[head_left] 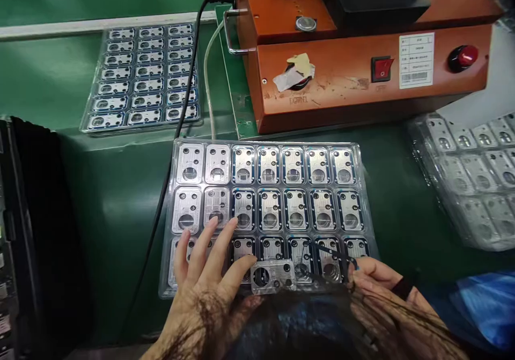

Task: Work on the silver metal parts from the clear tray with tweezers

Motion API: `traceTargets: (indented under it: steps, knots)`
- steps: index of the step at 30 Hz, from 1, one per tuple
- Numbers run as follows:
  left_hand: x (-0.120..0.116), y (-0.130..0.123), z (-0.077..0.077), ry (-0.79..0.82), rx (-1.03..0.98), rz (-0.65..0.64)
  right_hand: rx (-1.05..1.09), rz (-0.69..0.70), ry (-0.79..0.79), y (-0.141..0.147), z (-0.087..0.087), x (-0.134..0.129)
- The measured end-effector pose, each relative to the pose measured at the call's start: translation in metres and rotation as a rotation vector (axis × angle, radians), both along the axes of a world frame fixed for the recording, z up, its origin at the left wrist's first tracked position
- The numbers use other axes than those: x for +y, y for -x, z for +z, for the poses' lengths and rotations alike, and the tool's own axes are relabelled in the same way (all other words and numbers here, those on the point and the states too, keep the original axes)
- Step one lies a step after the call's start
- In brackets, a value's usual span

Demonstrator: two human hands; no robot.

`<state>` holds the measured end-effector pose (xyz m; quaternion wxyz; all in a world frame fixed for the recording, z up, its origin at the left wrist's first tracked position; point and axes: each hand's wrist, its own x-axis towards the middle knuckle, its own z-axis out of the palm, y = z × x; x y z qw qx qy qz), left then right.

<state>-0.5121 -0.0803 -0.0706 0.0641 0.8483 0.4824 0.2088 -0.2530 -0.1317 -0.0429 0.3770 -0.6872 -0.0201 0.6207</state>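
A clear plastic tray (257, 184) of metal plates in three rows lies in front of me. Most plates toward its right have dark blue frames, while those at the left are bare silver. My left hand (213, 274) is spread over the tray's lower left, its index finger beside a clear-looking plate (274, 276) with a dark round hole, near the front edge. At the lower right, my right hand (374, 277) pinches a thin dark frame (333, 251) that extends left over the tray. Dark hair strands and a dark shape hide parts of both hands.
An orange machine (341, 92) with a red switch and red button stands behind the tray. Another filled tray (145, 75) lies back left, stacked trays (475, 183) at the right. A black cable (187, 92) runs beside the tray; a black bin (44, 226) stands left.
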Motion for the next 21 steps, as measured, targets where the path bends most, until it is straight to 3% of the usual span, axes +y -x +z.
traceTargets:
  steps: [2,6,10,15,21]
  knots:
    - [0.000,-0.002,0.002,0.012,-0.016,0.012,-0.009,-0.005,0.017,0.000,0.001,0.000]
    - [0.000,-0.006,0.002,0.003,-0.056,0.050,0.090,0.117,0.054,-0.007,-0.004,-0.002]
    - [-0.001,-0.005,0.001,0.007,-0.054,0.051,-0.018,0.080,0.037,-0.007,-0.004,-0.002]
    - [-0.001,-0.001,0.002,0.013,-0.030,0.014,0.106,0.301,0.073,-0.009,-0.011,-0.003]
    - [-0.003,-0.001,0.001,0.031,-0.018,0.015,0.058,0.245,0.087,0.020,0.002,0.005]
